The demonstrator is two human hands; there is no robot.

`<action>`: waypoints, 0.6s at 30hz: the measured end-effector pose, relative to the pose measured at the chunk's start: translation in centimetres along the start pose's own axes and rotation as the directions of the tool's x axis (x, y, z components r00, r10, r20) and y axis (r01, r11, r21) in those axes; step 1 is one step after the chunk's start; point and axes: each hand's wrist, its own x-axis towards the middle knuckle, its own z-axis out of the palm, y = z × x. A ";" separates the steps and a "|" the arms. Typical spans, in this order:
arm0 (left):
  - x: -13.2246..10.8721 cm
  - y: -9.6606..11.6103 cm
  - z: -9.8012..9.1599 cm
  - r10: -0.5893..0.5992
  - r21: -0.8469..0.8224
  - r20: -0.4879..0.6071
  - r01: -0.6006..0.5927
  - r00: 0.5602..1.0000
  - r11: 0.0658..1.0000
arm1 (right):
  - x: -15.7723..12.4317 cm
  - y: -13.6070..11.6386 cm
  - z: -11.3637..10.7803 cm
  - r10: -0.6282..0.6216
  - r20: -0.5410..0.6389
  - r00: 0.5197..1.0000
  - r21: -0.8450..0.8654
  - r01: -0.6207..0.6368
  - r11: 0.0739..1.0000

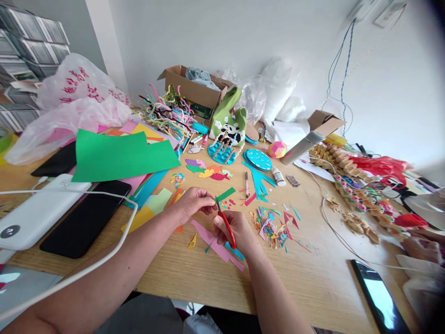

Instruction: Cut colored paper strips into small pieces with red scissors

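Note:
Red-handled scissors (228,228) are in my right hand (239,229), their blades pointing up and away toward my left fingertips. My left hand (194,202) is closed in a pinch at the near end of a narrow green paper strip (226,193), right beside the blade tips. Small red paper dots (228,204) lie just beyond the scissors. Under and in front of my hands are pink paper strips (212,241) and a yellow scrap (192,241). Farther back lie colourful paper fish, among them a red fish (220,176) and a purple one (194,163).
Green paper sheets (114,157), a power bank (41,208) and a black phone (83,222) lie left. Right of my hands are a scrap pile (273,227), a pen (246,184) and a glue bottle (278,176). White cables cross both sides. Another phone (378,297) lies near right.

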 end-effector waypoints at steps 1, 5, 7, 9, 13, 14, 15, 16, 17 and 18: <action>0.0 0.0 0.0 -0.002 -0.002 0.002 0.002 1.000 1.000 | 0.0 0.0 0.0 0.002 -0.001 1.000 0.002 -0.002 1.000; 0.0 -0.1 0.0 -0.005 0.000 0.017 0.005 1.000 1.000 | -0.1 -0.1 0.0 -0.001 -0.009 1.000 -0.001 0.001 1.000; 0.0 0.0 0.0 -0.009 -0.009 0.015 0.009 1.000 1.000 | -0.1 -0.2 0.0 0.002 -0.011 1.000 -0.002 -0.003 1.000; 0.0 0.0 0.1 -0.010 -0.018 0.007 0.010 1.000 1.000 | -0.1 -0.2 0.0 0.008 -0.009 1.000 0.002 -0.008 1.000; 0.0 0.0 0.1 -0.009 -0.008 0.014 0.010 1.000 1.000 | -0.2 -0.1 -0.1 0.002 -0.005 1.000 -0.004 -0.002 1.000; -0.1 0.0 0.1 -0.010 -0.005 0.017 0.010 1.000 1.000 | -0.2 -0.1 -0.1 -0.003 -0.003 1.000 -0.007 0.003 1.000; -0.1 0.0 0.0 -0.012 -0.003 0.020 0.012 1.000 1.000 | -0.2 -0.1 -0.1 -0.009 -0.001 1.000 -0.009 0.009 1.000; -0.1 0.0 0.0 -0.013 -0.003 0.021 0.013 1.000 1.000 | -0.2 -0.2 -0.1 -0.013 0.001 1.000 -0.010 0.013 1.000; 0.0 0.0 0.0 -0.013 -0.004 0.023 0.013 1.000 1.000 | -0.2 -0.2 -0.1 -0.015 0.003 1.000 -0.009 0.015 1.000; 0.0 0.0 0.0 -0.015 -0.006 0.024 0.015 1.000 1.000 | -0.2 -0.2 -0.1 -0.016 0.004 1.000 -0.007 0.016 1.000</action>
